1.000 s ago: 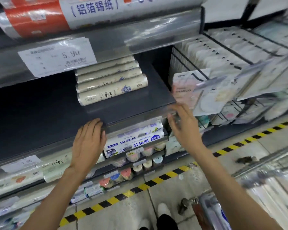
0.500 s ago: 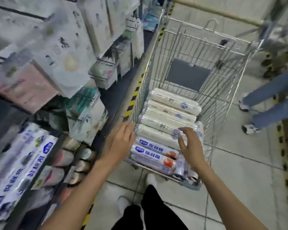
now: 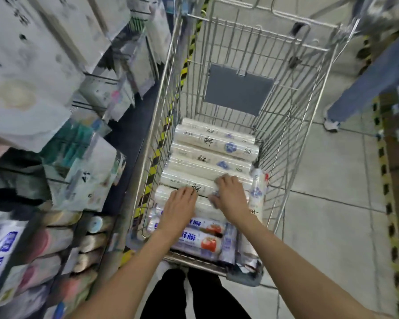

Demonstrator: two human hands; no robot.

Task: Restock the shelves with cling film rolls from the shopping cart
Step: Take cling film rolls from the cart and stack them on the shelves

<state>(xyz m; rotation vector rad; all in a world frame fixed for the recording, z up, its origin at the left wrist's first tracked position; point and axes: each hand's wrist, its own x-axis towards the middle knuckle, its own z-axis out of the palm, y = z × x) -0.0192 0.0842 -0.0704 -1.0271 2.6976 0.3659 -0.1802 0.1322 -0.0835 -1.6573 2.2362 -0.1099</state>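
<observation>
Grey shelves at left. Wire cart beside them holds: cream rolls, about six, lying crosswise; blue-label rolls, two, at near end; side roll, one, lengthwise along right wall. Left hand rests flat-fingered on nearest of the cream rolls. Right hand curls its fingers over the next, grasping it.

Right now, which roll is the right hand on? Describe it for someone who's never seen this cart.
In the wire shopping cart, cream rolls lie crosswise in a row. The right hand curls its fingers over one cream roll near the row's close end, left hand flat beside it. Only this one shows its black character between the two hands.
</observation>
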